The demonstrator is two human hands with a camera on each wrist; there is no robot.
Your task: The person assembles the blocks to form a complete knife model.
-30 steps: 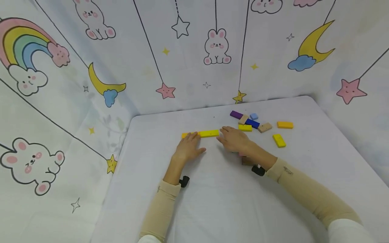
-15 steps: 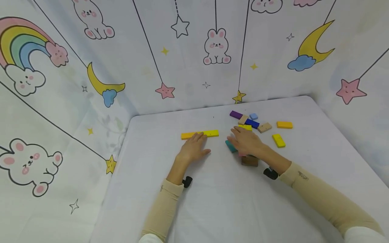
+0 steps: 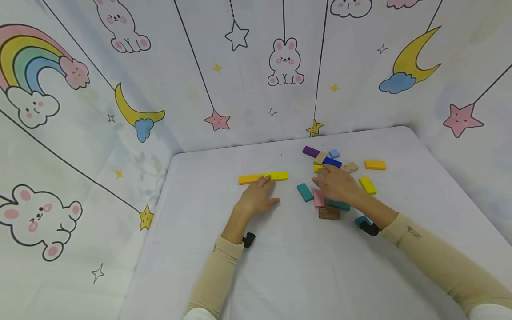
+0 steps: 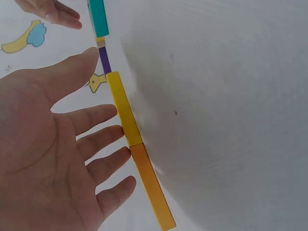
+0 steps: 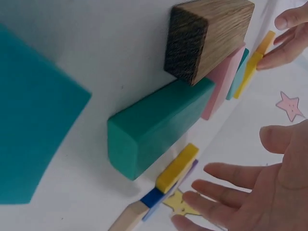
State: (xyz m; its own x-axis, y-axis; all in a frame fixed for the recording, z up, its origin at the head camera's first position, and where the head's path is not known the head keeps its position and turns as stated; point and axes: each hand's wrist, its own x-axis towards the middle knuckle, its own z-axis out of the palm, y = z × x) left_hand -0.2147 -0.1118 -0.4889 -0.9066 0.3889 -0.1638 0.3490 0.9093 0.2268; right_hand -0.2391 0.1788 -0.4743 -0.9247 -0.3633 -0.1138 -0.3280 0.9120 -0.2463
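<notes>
**Left hand at the row**

Toward the worktop's far edge, a yellow oblong block and an orange oblong block meet at its spread fingertips. Your right hand, palm down, grip spread, partly hides a short yellow block.

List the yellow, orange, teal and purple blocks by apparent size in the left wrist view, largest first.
1. Orange block and yellow block: too close to rank; orange looks longer but may be nearer the camera.
2. Teal block, judged by what shows; the picture's top edge cuts it off.
3. Purple block, smallest.
</notes>
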